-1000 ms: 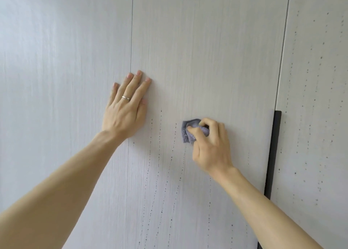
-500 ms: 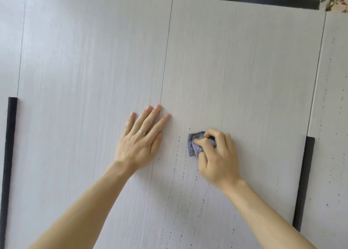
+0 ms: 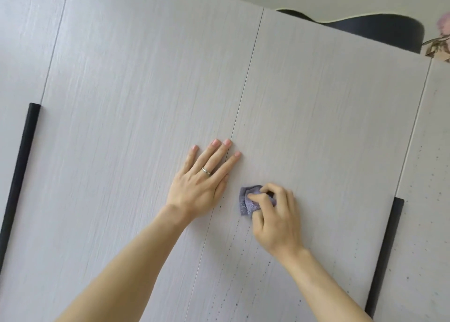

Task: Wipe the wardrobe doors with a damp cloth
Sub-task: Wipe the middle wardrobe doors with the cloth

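Pale grey wood-grain wardrobe doors fill the view. My left hand (image 3: 203, 180) lies flat with straight fingers across the seam between the left door (image 3: 136, 102) and the middle door (image 3: 328, 117). My right hand (image 3: 274, 217) grips a small bunched purple cloth (image 3: 247, 202) and presses it against the middle door, just right of the seam. Lines of small dark droplets run down the door below the cloth.
A black vertical handle (image 3: 20, 161) runs along the left door's left edge, another black handle (image 3: 386, 251) along the middle door's right edge. The far right door (image 3: 428, 200) is speckled with droplets. A dark object (image 3: 379, 29) lies on top of the wardrobe.
The view has tilted upward, so the wardrobe's top edge and both handles have come into sight. Both hands stay on the doors in about the same places, the cloth still pressed near the seam.
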